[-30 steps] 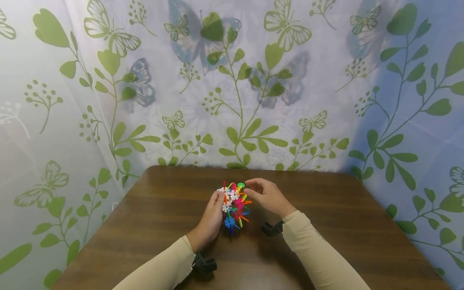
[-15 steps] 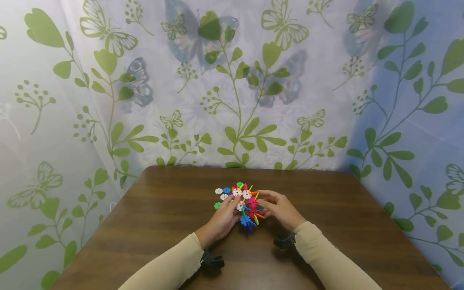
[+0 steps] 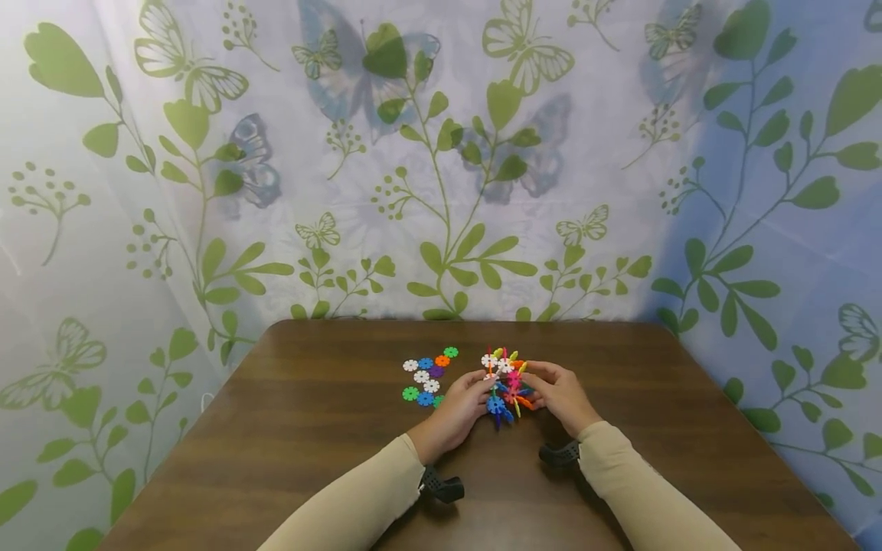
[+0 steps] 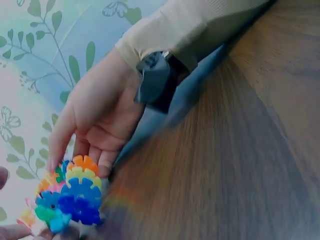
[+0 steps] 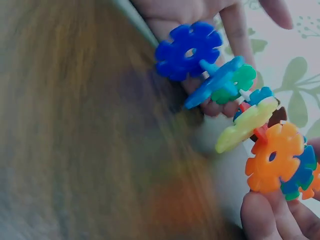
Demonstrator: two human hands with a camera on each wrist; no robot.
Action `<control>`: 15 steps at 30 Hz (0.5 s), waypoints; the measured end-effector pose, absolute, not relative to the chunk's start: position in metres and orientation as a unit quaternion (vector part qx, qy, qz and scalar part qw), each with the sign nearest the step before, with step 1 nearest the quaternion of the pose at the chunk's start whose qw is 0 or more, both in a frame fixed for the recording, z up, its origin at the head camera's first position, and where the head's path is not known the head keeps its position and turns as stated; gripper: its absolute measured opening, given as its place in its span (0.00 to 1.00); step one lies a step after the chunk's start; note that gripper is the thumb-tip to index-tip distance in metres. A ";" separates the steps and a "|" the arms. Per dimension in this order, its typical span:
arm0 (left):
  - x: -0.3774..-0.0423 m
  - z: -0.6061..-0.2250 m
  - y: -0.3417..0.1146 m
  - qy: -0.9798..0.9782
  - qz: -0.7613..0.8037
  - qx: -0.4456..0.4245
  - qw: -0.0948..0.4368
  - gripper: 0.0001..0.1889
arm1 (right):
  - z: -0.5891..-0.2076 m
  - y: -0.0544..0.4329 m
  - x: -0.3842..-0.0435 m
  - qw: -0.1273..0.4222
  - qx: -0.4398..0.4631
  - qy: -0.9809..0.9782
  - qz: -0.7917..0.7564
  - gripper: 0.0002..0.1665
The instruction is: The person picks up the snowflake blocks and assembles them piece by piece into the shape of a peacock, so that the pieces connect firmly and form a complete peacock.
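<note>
A cluster of interlocking flower-shaped plastic discs (image 3: 495, 405), in white, blue, pink, orange and yellow, is held between both hands above the table. My left hand (image 3: 451, 413) grips its left side. From the right, my right hand (image 3: 566, 398) pinches the cluster; in the right wrist view its fingertips (image 5: 257, 212) are against an orange disc (image 5: 275, 155), while dark blue and light blue discs stick out near the left palm (image 5: 185, 10). The left wrist view shows the right hand (image 4: 102, 107) reaching down to the joined discs (image 4: 82, 192). Some fingers are hidden behind the cluster.
Several loose flower discs, among them a white disc (image 3: 421, 377), an orange disc (image 3: 442, 361) and a green disc (image 3: 410, 393), lie left of the hands on the brown wooden table (image 3: 331, 459). A patterned curtain (image 3: 441, 191) hangs behind the table's far edge.
Both hands have carried the cluster to the right, uncovering the loose discs on the left. The right hand's fingers, at the cluster's upper right earlier, now grip its right side.
</note>
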State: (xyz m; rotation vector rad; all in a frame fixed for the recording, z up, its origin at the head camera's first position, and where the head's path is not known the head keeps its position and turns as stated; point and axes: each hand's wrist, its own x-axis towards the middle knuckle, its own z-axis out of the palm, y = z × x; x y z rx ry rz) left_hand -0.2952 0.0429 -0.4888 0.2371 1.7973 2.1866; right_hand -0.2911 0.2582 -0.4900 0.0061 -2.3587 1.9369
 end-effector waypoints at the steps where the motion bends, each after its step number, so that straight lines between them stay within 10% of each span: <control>1: -0.295 -0.488 0.044 0.636 0.754 0.079 0.145 0.32 | -0.490 0.258 -0.292 0.047 -0.004 -0.774 0.632 0.29; 15: -0.280 -0.493 -0.003 0.767 0.624 0.148 -0.024 0.17 | -0.489 0.266 -0.291 0.092 -0.005 -0.864 0.495 0.27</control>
